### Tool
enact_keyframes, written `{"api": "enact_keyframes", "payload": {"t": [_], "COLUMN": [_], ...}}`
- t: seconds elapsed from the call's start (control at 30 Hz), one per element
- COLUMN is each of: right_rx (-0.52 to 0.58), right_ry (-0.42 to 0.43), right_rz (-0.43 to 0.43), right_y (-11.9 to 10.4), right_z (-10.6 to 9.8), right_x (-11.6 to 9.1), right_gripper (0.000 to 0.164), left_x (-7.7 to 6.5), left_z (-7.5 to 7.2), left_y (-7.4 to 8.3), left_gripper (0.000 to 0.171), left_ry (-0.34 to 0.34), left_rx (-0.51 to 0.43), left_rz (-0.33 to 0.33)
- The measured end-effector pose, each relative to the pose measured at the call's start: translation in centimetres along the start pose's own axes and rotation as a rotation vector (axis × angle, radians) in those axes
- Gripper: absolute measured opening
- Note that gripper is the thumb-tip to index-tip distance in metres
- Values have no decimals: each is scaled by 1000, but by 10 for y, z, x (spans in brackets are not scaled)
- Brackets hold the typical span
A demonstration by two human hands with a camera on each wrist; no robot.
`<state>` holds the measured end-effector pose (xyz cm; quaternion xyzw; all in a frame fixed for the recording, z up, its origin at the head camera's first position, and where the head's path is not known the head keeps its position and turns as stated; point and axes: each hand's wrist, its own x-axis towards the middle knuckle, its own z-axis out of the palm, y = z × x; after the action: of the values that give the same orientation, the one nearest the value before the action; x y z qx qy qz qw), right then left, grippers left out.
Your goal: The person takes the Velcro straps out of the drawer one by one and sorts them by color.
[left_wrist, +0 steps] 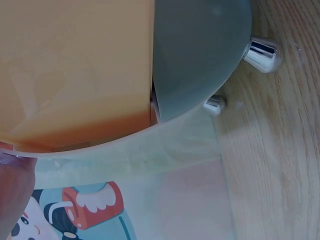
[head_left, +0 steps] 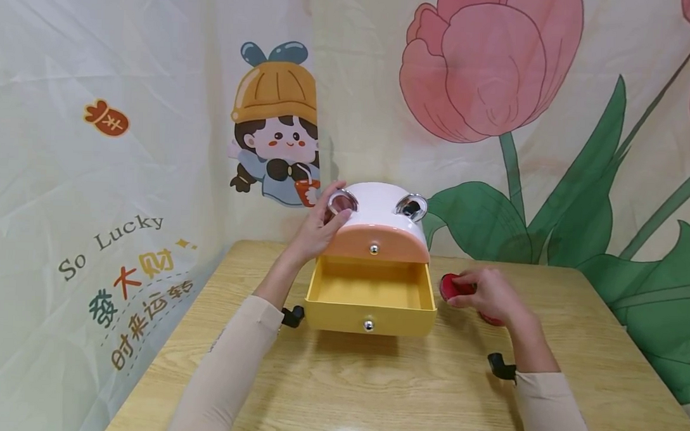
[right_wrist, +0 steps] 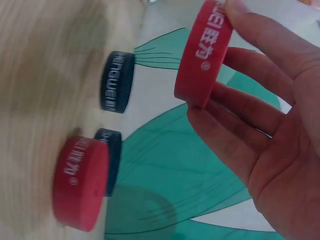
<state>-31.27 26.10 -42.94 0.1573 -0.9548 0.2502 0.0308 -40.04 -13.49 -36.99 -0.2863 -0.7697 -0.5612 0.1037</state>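
Note:
A small drawer box (head_left: 382, 201) with a white rounded top and two chrome rings stands on the table. Its yellow lower drawer (head_left: 368, 318) is pulled out, bare inside; the orange upper drawer (head_left: 352, 242) is closed. My left hand (head_left: 316, 232) grips the box at its upper left, thumb over the left ring. To the right of the box, my right hand (head_left: 493, 293) pinches a red roll of strap (right_wrist: 202, 57) between thumb and fingers, above the table. The left wrist view shows the box's side closely, with chrome feet (left_wrist: 265, 54) beneath.
Another red roll (right_wrist: 80, 185) sits on the wooden table (head_left: 339, 380) beside the right hand, close to two dark rolls (right_wrist: 117, 82) with white lettering. Behind the table hangs a printed cloth (head_left: 360, 102) with tulips and a cartoon figure.

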Motion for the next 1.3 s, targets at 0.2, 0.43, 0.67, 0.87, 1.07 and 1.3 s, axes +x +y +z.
{"api": "enact_keyframes", "payload": {"t": [0.2, 0.43, 0.67, 0.87, 1.07, 1.3], "right_rx": [-51, -79, -90, -62, -55, -49], "right_ry": [-53, -97, -122, -157, -170, -172], "right_rz": [36, 85, 112, 140, 159, 161], "right_y": [9, 19, 18, 17, 17, 19], "right_z": [11, 20, 22, 25, 28, 30], "right_x": [5, 9, 10, 10, 11, 11], "right_gripper": [49, 49, 51, 52, 53, 54], "left_x": [0, -1, -7, -9, -4, -1], "left_z": [0, 1, 3, 3, 2, 1], "left_y": [-2, 4, 22, 27, 13, 1], "left_gripper": [58, 60, 60, 59, 59, 59], "left_ry": [5, 6, 1, -1, 3, 9], "left_rx": [-11, -17, -27, -25, -27, -10], "left_rz": [-2, -24, -37, -44, -44, -17]}}
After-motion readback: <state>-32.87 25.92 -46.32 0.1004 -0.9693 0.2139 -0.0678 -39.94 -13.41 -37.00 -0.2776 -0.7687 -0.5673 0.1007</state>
